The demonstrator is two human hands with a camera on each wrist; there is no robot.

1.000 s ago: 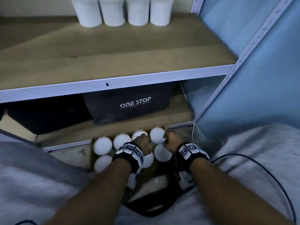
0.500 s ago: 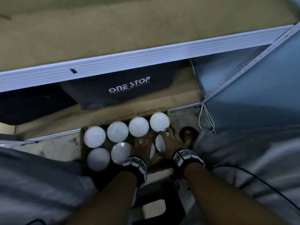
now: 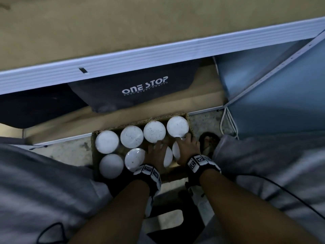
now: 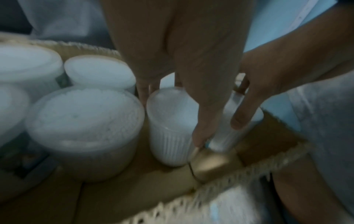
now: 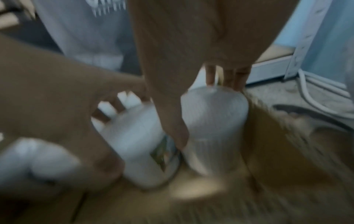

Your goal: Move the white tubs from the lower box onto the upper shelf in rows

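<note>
A cardboard box [image 3: 140, 122] on the floor holds several white tubs in two rows, among them the far-right tub [image 3: 177, 126] and the near-left tub [image 3: 111, 166]. My left hand [image 3: 156, 151] reaches down over the third tub of the near row [image 4: 170, 121], thumb [image 4: 200, 121] on its near side and fingers behind it. Beside it, my right hand [image 3: 186, 147] grips the near row's last tub [image 5: 214, 115], thumb between the two tubs and fingers over the far edge. The upper shelf [image 3: 158, 23] fills the top of the head view, and no tubs on it are in view.
The shelf's white front rail [image 3: 158, 55] overhangs a black "ONE STOP" bag [image 3: 140, 90] on the lower board. My grey-clad knees [image 3: 35, 182] flank the box. A sandalled foot [image 3: 209, 141] and a white cable [image 3: 228, 124] lie right of the box, by the blue wall.
The head view has tilted down, losing the tubs on the shelf. Both hands have pulled back from the far row onto the two right-hand tubs of the near row.
</note>
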